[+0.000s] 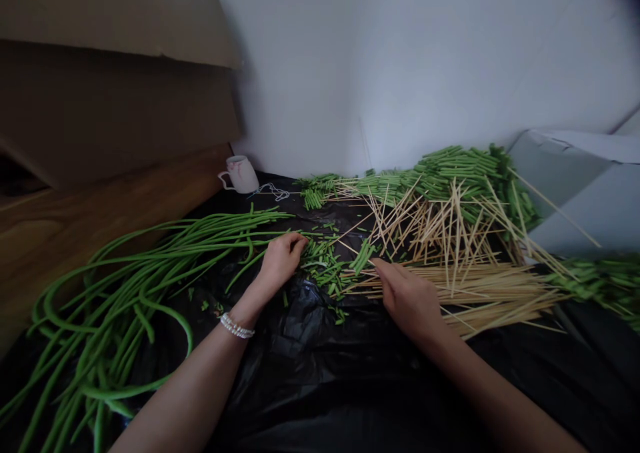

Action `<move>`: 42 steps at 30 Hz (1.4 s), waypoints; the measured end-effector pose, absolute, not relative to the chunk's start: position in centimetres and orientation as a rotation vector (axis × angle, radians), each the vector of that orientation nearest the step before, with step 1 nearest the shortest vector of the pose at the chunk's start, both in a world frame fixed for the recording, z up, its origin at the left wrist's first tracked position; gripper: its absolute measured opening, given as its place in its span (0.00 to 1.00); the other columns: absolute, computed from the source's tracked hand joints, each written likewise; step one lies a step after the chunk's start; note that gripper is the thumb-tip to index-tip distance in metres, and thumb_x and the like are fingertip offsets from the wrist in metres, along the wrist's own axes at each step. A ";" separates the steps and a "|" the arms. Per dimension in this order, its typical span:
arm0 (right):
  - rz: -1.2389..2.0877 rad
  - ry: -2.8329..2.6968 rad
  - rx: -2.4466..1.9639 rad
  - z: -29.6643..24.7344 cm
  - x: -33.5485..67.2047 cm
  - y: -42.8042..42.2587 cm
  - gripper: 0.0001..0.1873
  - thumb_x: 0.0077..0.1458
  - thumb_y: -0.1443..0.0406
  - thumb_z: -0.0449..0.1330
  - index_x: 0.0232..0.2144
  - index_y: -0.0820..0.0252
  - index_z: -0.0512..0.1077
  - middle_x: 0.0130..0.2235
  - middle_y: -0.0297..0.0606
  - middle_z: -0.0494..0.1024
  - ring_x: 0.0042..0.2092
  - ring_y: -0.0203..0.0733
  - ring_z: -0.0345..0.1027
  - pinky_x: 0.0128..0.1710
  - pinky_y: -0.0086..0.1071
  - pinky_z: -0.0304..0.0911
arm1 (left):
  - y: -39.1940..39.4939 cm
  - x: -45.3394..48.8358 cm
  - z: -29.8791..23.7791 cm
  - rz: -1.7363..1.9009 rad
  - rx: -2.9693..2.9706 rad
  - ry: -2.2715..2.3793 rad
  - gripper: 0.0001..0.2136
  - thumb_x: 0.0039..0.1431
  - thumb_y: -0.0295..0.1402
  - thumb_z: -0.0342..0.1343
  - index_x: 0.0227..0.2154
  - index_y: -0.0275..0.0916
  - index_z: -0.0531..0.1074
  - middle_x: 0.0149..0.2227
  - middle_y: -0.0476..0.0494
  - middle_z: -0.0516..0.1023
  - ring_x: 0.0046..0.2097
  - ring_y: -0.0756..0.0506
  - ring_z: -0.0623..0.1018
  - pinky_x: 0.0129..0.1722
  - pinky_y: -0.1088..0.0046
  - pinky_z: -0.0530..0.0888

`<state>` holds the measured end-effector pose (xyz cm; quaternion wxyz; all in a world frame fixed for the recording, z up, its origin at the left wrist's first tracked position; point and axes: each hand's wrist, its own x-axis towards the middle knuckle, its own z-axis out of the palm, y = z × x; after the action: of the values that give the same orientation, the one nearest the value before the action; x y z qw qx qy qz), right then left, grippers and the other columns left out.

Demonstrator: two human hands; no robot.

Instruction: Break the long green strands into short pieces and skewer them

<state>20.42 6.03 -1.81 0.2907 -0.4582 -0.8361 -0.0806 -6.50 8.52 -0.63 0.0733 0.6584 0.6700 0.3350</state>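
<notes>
My right hand is closed on the end of a thin wooden skewer. Cut green bean pieces sit side by side along that skewer, just beyond my fingertips. To its left, my left hand has thumb and fingers pinched together; whatever lies between them is too small to make out. Beneath and between both hands spreads a loose heap of short cut bean pieces. Long uncut green beans lie in a tangle on the left, their tips reaching near my left hand. Bare skewers are bundled beside my right hand.
Threaded bean skewers are piled against the pale wall, sticks pointing forward. More bean pieces lie far right. A white mug and thin string stand at the back. Black plastic sheeting covers the surface; a cardboard box rises left.
</notes>
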 end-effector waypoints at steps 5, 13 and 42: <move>-0.222 -2.227 -1.229 -1.7 20.4 6.0 0.18 0.61 0.70 0.49 0.49 0.60 0.73 0.37 0.40 0.80 0.36 0.39 0.74 0.36 0.29 0.66 | 8.5 -7.4 -1.2 0.766 2.064 1.966 0.06 0.51 0.36 0.59 0.28 0.40 0.79 0.31 0.45 0.79 0.34 0.44 0.76 0.36 0.71 0.69; -0.201 -2.235 -1.218 -1.8 20.3 6.0 0.18 0.62 0.70 0.48 0.49 0.61 0.73 0.38 0.41 0.80 0.37 0.40 0.74 0.40 0.30 0.66 | 8.4 -6.8 -0.8 1.008 2.057 1.862 0.05 0.53 0.33 0.59 0.30 0.41 0.79 0.33 0.45 0.80 0.38 0.44 0.76 0.42 0.68 0.69; -0.338 -2.285 -1.119 -1.5 20.0 5.5 0.19 0.58 0.73 0.49 0.49 0.63 0.73 0.34 0.40 0.80 0.32 0.38 0.73 0.30 0.28 0.61 | 7.3 -3.3 -0.2 1.197 0.825 0.977 0.12 0.42 0.32 0.71 0.31 0.35 0.79 0.30 0.46 0.80 0.33 0.52 0.77 0.37 0.78 0.72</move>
<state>19.95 5.53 -1.51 0.2835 -0.4179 -0.8538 -0.1262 -3.32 7.27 -0.21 0.6403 0.3617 0.4285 0.5250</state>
